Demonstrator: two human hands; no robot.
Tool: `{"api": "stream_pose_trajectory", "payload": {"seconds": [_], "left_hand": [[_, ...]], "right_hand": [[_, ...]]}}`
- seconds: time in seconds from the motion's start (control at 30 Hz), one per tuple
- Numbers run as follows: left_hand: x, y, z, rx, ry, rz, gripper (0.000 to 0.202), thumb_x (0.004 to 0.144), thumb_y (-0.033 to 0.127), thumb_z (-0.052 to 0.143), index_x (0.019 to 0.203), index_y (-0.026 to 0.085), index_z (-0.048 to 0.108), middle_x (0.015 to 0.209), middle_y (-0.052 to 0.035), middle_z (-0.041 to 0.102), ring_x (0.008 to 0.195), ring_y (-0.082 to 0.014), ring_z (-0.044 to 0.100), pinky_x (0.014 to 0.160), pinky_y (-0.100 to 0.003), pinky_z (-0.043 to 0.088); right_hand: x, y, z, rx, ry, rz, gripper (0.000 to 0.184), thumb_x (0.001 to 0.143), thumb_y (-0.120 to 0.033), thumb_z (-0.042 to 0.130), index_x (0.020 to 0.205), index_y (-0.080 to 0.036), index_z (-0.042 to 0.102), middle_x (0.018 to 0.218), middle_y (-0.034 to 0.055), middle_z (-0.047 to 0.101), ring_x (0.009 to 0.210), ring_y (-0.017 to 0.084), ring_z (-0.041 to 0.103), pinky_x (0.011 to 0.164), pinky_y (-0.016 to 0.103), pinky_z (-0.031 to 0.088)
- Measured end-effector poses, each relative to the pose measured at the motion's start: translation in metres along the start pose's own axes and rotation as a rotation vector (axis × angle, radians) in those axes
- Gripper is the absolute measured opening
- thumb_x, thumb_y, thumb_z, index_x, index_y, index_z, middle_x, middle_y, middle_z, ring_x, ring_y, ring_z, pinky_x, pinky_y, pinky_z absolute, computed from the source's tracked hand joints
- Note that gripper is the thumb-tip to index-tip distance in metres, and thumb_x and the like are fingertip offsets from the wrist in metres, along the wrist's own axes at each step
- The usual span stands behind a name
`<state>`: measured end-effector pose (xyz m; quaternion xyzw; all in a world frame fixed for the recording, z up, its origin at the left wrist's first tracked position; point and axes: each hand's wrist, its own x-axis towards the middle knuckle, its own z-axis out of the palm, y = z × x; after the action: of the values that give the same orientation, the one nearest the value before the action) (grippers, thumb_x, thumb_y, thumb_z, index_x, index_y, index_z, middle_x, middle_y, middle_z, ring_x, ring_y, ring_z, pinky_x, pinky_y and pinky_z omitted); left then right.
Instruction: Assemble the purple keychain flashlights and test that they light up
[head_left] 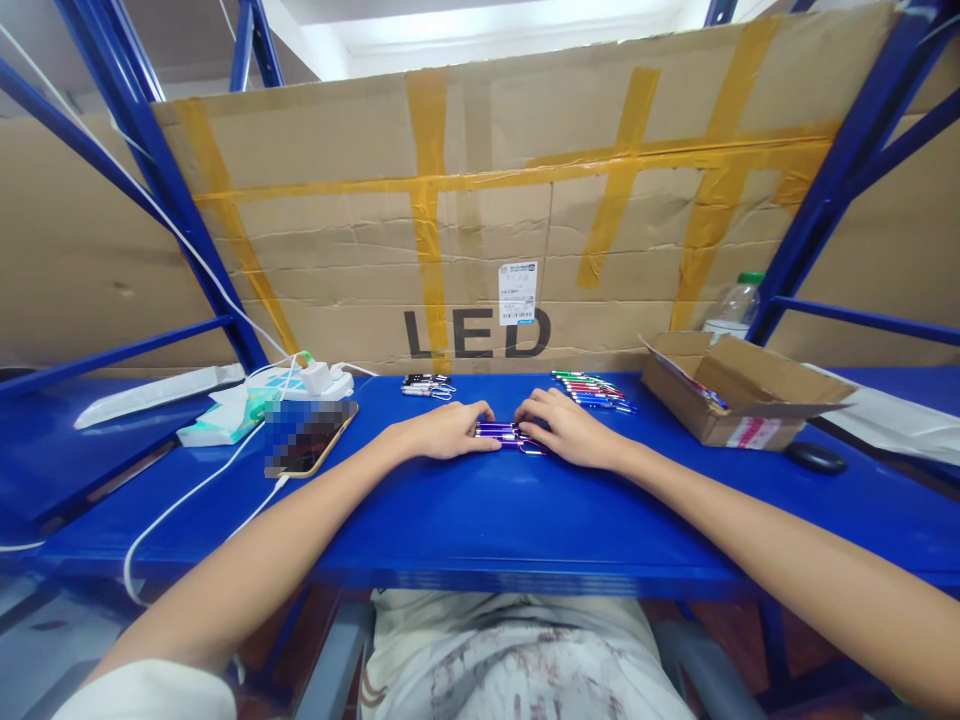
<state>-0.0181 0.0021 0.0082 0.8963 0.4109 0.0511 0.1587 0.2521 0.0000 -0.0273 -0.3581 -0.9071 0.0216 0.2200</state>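
Both of my hands rest on the blue shelf top (pixel 525 510), meeting over a small bunch of purple pen-like keychain lights (pixel 504 434). My left hand (pixel 448 430) lies palm down with its fingers curled against the left end of the bunch. My right hand (pixel 564 428) presses its fingers on the right end. Farther back lies a row of coloured lights (pixel 594 390), red, green and blue. A small heap of dark ones with metal clips (pixel 426 386) sits to the left of that row.
An open cardboard box (pixel 739 402) stands at the right, with a plastic bottle (pixel 735 305) behind it and a black mouse (pixel 815 458) in front. A phone (pixel 309 438), tissue pack (pixel 219 422), white power strip (pixel 319 381) and cables lie at the left. A taped cardboard wall (pixel 480 220) closes the back.
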Motion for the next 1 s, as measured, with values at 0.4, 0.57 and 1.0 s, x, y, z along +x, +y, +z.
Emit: {"api": "stream_pose_trajectory", "payload": {"seconds": [0.4, 0.57, 1.0], "left_hand": [[0.0009, -0.0018, 0.0021, 0.004, -0.006, 0.013, 0.052, 0.101, 0.060, 0.062, 0.136, 0.021, 0.059, 0.100, -0.0075, 0.073, 0.087, -0.0255, 0.067, 0.073, -0.032, 0.044], [0.0003, -0.0007, 0.0015, 0.002, -0.012, 0.014, 0.052, 0.101, 0.060, 0.062, 0.136, 0.021, 0.058, 0.099, -0.0074, 0.073, 0.087, -0.0256, 0.067, 0.072, -0.032, 0.044], [-0.0008, 0.0010, 0.0006, 0.007, -0.011, 0.017, 0.051, 0.102, 0.058, 0.061, 0.135, 0.020, 0.058, 0.101, -0.0081, 0.073, 0.088, -0.0254, 0.068, 0.073, -0.032, 0.044]], "right_hand": [[0.0002, 0.0002, 0.0005, -0.008, 0.008, 0.007, 0.022, 0.111, -0.031, 0.049, 0.110, -0.023, 0.070, 0.111, 0.0114, 0.069, 0.105, 0.030, 0.062, 0.097, 0.047, 0.049], [0.0004, -0.0006, -0.0004, -0.006, 0.014, 0.012, 0.024, 0.111, -0.031, 0.047, 0.110, -0.023, 0.070, 0.112, 0.0120, 0.070, 0.106, 0.030, 0.062, 0.097, 0.048, 0.049], [-0.0006, -0.0031, -0.0044, 0.023, -0.029, 0.034, 0.039, 0.115, -0.049, 0.039, 0.121, -0.024, 0.069, 0.117, 0.0123, 0.070, 0.111, 0.031, 0.061, 0.101, 0.050, 0.049]]}}
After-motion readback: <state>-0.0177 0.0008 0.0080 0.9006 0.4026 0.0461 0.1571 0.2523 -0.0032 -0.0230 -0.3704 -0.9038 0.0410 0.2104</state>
